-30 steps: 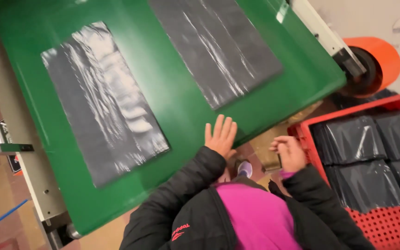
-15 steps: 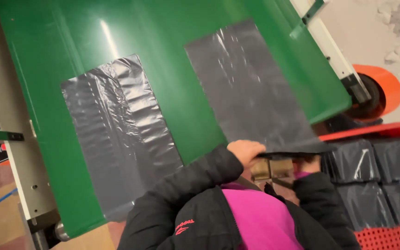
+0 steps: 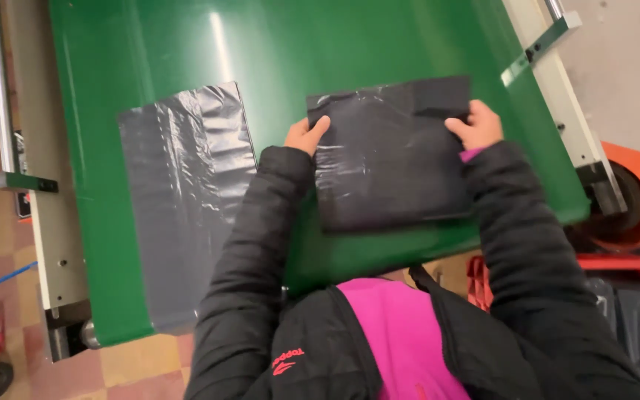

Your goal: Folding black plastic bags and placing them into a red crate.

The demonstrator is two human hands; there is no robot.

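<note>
Left hand [image 3: 307, 135], right hand [image 3: 475, 124] — fingers pinching folded black bag [image 3: 390, 167] (on green belt [image 3: 187, 44]).

I am seeing thin, glossy black plastic film crinkling in the folded bag [image 3: 390, 159] and the flat bag [image 3: 183, 200], both lying on a smooth, shiny green belt [image 3: 150, 52] edged by matt painted metal rails [image 3: 561, 111].

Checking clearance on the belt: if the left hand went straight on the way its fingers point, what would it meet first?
The left hand grips the near-left corner of the folded dark plastic bag, fingers pointing up the green belt. Straight on looks free: only bare belt ahead as far as the picture shows. The flat bag lies off to its left, though depth is unclear.
</note>
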